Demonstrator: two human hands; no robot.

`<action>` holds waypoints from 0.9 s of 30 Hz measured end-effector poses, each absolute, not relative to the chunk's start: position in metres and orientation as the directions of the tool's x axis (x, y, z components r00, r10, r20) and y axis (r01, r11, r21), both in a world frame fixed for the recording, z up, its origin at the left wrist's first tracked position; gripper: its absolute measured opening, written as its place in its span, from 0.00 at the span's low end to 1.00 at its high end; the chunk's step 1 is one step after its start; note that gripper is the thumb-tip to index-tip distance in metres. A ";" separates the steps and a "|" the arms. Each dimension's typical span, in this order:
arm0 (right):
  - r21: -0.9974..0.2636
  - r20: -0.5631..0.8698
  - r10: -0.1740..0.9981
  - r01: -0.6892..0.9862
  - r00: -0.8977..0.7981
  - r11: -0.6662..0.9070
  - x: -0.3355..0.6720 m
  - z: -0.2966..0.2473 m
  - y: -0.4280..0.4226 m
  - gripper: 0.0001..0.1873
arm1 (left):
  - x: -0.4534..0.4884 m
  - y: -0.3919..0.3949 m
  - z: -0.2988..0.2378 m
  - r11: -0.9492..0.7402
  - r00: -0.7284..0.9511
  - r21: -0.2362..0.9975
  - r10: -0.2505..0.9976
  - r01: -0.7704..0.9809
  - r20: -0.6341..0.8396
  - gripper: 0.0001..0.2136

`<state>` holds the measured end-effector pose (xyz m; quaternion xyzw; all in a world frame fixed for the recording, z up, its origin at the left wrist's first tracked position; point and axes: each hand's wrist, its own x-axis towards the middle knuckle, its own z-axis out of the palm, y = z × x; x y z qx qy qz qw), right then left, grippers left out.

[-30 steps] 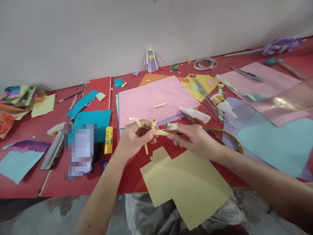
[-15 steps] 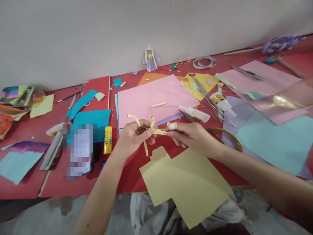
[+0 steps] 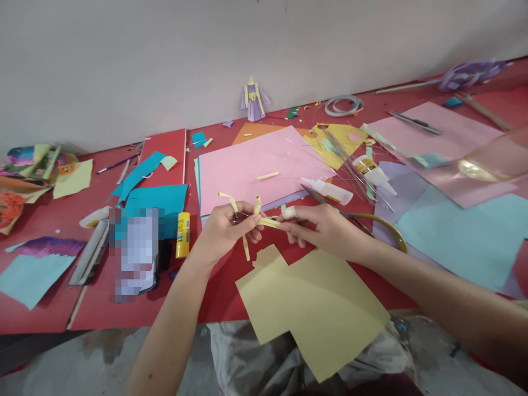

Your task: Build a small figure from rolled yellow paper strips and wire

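Note:
My left hand [image 3: 229, 231] is closed around a small bundle of pale yellow paper strips [image 3: 258, 212] whose ends stick up and down out of my fingers. My right hand [image 3: 319, 228] pinches one strip of that bundle at its right end; a white paper band wraps my fingertip. Both hands hover over the red table [image 3: 214, 297], just above a cut sheet of pale yellow paper [image 3: 317, 308] that hangs over the front edge.
A pink sheet [image 3: 251, 165] lies behind my hands, with two glue bottles [image 3: 330, 190], scissors [image 3: 363, 223] and thin wires to the right. A yellow glue stick [image 3: 182, 235] and teal paper [image 3: 157, 201] sit left. A small paper doll [image 3: 254, 100] leans on the wall.
My hands have barely moved; the right hand shifted slightly left and up along the strip. The bundle stays in the same grip.

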<state>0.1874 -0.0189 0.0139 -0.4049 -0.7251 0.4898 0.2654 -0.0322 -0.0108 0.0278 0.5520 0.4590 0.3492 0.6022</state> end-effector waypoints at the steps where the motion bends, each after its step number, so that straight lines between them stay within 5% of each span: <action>1: -0.911 0.030 0.850 0.336 -0.525 0.239 0.187 0.013 -0.019 0.13 | -0.032 -0.011 0.027 0.148 0.335 0.986 0.927 0.078 -0.165 0.09; 14: -0.781 0.132 0.835 0.462 -0.534 0.419 0.189 0.007 -0.016 0.12 | -0.037 -0.006 0.022 0.185 0.341 0.968 0.911 0.172 -0.234 0.12; 21: -0.508 0.225 0.788 0.621 -0.573 0.596 0.198 0.012 -0.012 0.15 | -0.034 -0.005 0.020 0.214 0.289 0.970 0.927 0.118 -0.240 0.13; 24: -0.423 0.299 0.923 0.833 -0.244 0.357 0.217 0.025 0.000 0.15 | -0.034 -0.004 0.019 0.220 0.223 0.973 0.947 0.067 -0.230 0.14; 27: -0.170 0.154 0.985 0.980 -0.075 0.102 0.237 0.032 0.012 0.19 | -0.034 -0.004 0.019 0.214 0.240 0.976 0.946 0.043 -0.218 0.14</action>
